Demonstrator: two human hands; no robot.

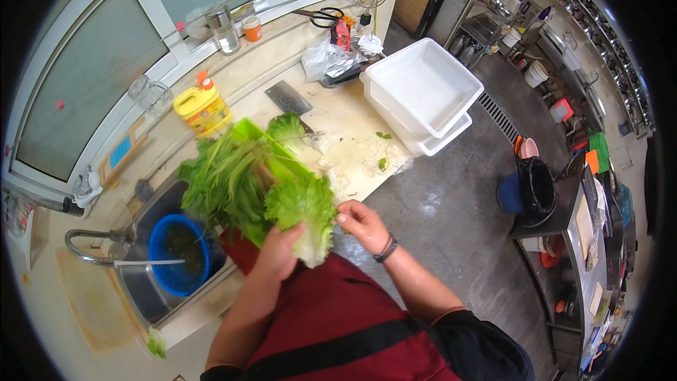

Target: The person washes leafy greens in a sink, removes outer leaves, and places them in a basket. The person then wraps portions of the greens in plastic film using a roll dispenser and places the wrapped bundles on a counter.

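My left hand [279,254] grips a lettuce leaf [304,211] near its pale base. At the leaf's right edge, the fingertips of my right hand [365,226] are pinched together; whether they hold a bit of the leaf I cannot tell. Behind the leaf is a bright green plastic basket [288,161], with a large bunch of leafy greens [225,185] lying over it. Another lettuce leaf [287,129] lies beyond the basket, beside a cleaver [289,98] on the counter [344,127]. Small green scraps [383,164] are scattered there.
Water runs from a faucet [84,246] into a blue basin [153,254] in the sink at left. White stacked tubs [423,84] stand at the counter's right end. A yellow jug [203,108], scissors [325,17] and a glass jar [225,32] are by the window. A bin [534,190] stands right.
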